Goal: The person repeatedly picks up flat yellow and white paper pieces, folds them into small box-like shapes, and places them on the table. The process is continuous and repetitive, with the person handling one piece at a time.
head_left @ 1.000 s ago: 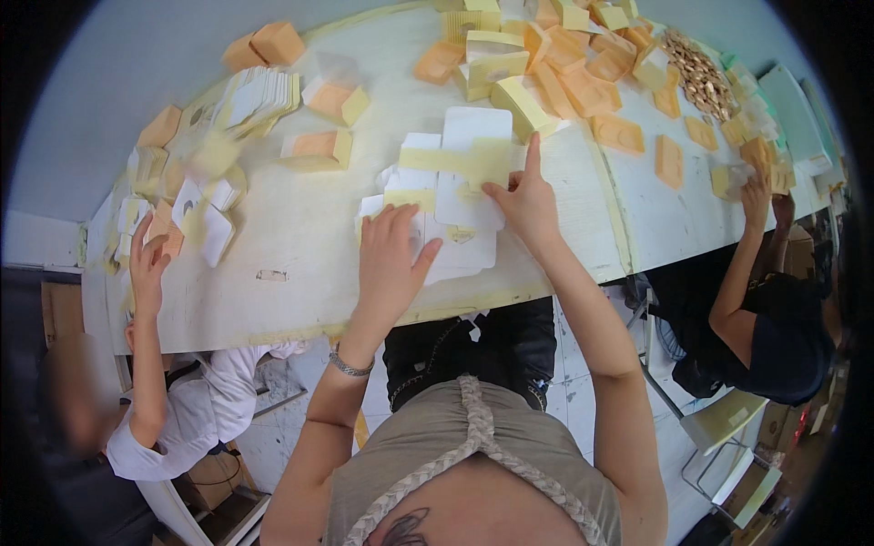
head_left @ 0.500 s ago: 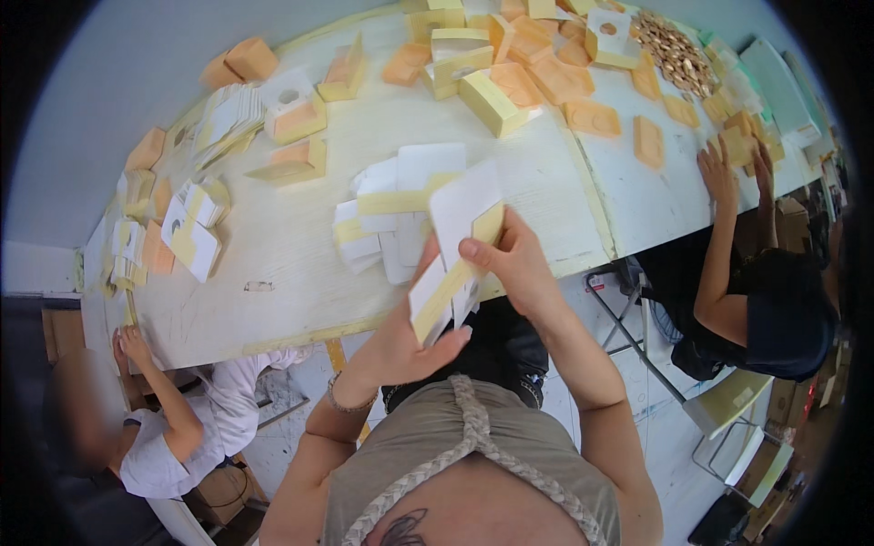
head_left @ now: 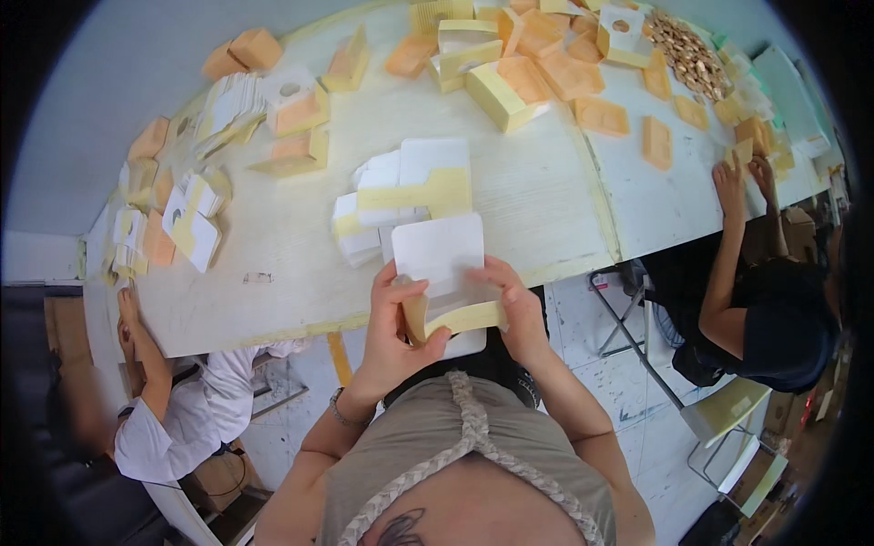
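A white and yellow cardboard box, partly unfolded, is held between my two hands just off the table's near edge. Its white flap stands up on the far side, and a yellow panel bows out nearest me. My left hand grips the left side, thumb in front on the yellow panel. On the right side, my right hand is closed around the edge, its fingertips slightly blurred at the opening. Just beyond lies a pile of flat white and yellow box blanks, partly covered by the raised flap.
Open yellow boxes and orange plastic trays crowd the far side. Stacked blanks lie to the left. A heap of small brown pieces sits far right. Co-workers' hands rest at the right and left table edges.
The folded box has turned from a slant to facing me and opened out, its yellow panel now bowed. Both my hands have shifted to its two sides, lower and nearer me.
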The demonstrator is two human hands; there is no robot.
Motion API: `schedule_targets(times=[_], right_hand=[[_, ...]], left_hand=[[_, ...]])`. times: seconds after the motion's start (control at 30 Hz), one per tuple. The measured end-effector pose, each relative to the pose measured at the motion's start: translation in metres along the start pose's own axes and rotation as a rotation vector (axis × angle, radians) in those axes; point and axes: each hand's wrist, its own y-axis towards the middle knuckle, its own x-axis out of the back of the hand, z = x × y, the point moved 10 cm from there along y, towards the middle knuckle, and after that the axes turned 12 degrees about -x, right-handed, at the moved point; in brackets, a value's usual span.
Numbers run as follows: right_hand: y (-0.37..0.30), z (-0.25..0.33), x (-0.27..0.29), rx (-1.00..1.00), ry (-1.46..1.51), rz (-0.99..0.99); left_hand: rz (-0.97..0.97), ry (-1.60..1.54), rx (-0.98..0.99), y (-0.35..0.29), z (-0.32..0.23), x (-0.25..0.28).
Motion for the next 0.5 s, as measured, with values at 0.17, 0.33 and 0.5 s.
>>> schedule_targets(times=[0.17,0.33,0.5], right_hand=[[-0.017,-0.013,-0.001,-0.002,-0.19,0.07],[-0.01,-0.007,0.0,0.008,0.116,-0.119],[-0.001,-0.017,0.026,-0.094,-0.094,-0.251]], left_hand=[[-0.051,-0.287,0.269,-0.031,0.025,-0.004],[-0.001,-0.347,0.338,-0.029,0.025,-0.008],[0.155,0.019,0.163,-0.015,0.008,-0.002]])
